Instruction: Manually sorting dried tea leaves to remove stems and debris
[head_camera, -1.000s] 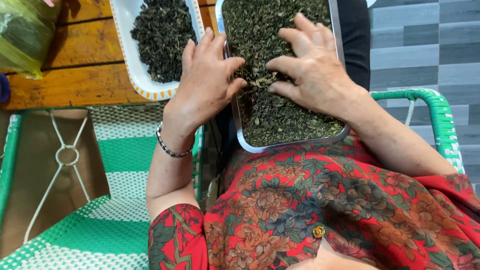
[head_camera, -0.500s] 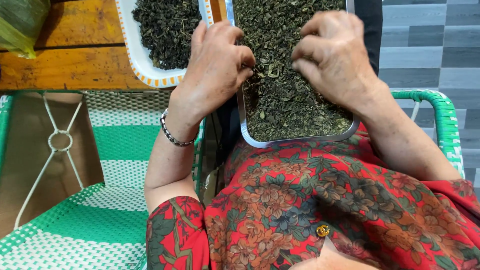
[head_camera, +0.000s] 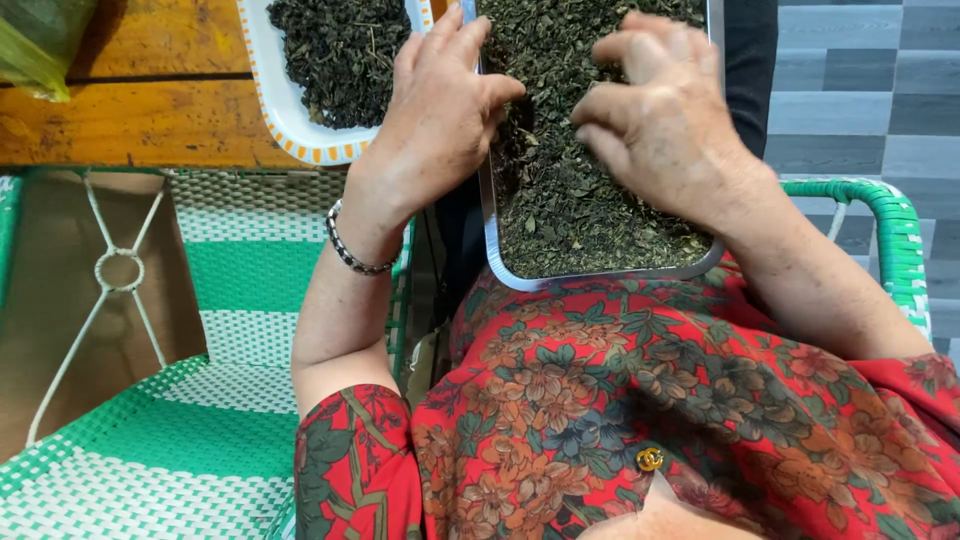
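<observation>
A metal tray (head_camera: 600, 277) full of dark green dried leaves (head_camera: 590, 210) rests on my lap, reaching past the top of the view. My left hand (head_camera: 440, 110) lies palm down over the tray's left rim, fingers spread on the leaves. My right hand (head_camera: 665, 115) hovers on the leaves further right with its fingers curled down into them. A beaded bracelet (head_camera: 352, 255) circles my left wrist. Neither hand clearly holds anything.
A white plate with an orange-dashed rim (head_camera: 290, 125) holds more dried leaves on a wooden table (head_camera: 130, 120) at upper left. A green and white woven chair (head_camera: 200, 400) stands to my left, another green chair arm (head_camera: 890, 230) on the right. Grey floor tiles (head_camera: 870, 90) lie beyond.
Both hands have slid further up the tray over the leaves, and my right fingers have curled in. The view has shifted slightly downward and left.
</observation>
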